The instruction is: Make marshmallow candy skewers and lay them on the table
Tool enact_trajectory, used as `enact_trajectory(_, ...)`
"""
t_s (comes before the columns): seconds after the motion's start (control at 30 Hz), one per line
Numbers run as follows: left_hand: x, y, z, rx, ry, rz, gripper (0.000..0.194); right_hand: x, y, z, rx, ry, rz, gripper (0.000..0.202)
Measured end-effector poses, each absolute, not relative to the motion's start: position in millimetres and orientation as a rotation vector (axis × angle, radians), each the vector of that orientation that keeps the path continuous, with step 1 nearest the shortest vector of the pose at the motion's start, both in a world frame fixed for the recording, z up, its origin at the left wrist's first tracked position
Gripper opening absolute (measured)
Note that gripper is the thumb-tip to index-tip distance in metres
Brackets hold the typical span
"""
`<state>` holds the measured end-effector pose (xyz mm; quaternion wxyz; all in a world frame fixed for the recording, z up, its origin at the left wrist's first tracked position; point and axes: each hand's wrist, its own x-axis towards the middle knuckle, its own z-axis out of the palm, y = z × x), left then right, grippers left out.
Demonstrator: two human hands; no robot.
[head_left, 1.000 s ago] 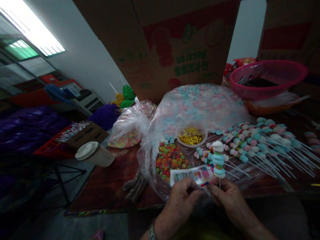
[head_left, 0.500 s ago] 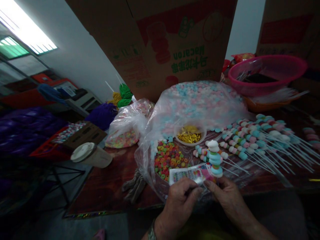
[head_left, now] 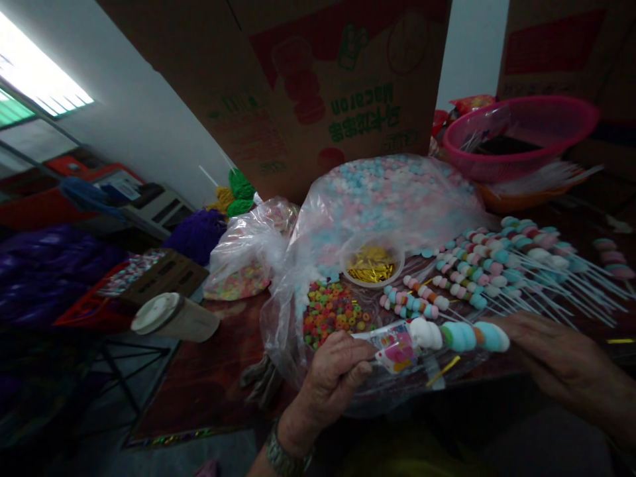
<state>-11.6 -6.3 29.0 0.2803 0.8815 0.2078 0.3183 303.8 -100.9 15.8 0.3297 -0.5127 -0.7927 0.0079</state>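
Pinched between the fingers of my left hand (head_left: 338, 371) is a small printed plastic bag (head_left: 397, 351), held low over the table's front edge. A marshmallow skewer (head_left: 460, 336) lies level, its white end at the bag's right side; I cannot tell whether the tip is inside. My right hand (head_left: 556, 354) is closed at the skewer's other end, with the stick hidden by the fingers. A gold twist tie (head_left: 444, 371) lies just below the skewer. Behind the bag are loose fruit-coloured candy rings (head_left: 332, 311) and a round tub (head_left: 373, 266) of gold ties.
Finished-looking marshmallow skewers (head_left: 497, 265) are piled at the right. A big clear bag of marshmallows (head_left: 382, 199) stands before a cardboard box (head_left: 298, 79). A pink basin (head_left: 521, 165) sits at the back right, a lidded paper cup (head_left: 173, 318) at the left.
My right hand has moved right, and the skewer has turned from upright to level, with its white end against the bag. My left hand still holds the bag. The view has shifted slightly.
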Motion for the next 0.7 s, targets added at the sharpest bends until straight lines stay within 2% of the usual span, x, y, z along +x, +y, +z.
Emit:
enact_trajectory(0.33,-4.1,0.3,29.7,2.446,0.586,0.81,0.019,308.8,-98.8,28.8,-1.367,-2.357,-0.292,0.042)
enact_trajectory(0.53,0.7,5.3,28.6,2.54,0.653,0.767,0.017,317.6,-94.6,39.7,-1.439,-2.414,-0.321,0.048)
enact_trajectory(0.7,-6.6,5.6,25.8,2.448,0.628,0.796,0.02,325.8,-94.6,38.1,-1.413,-2.386,-0.257,0.044)
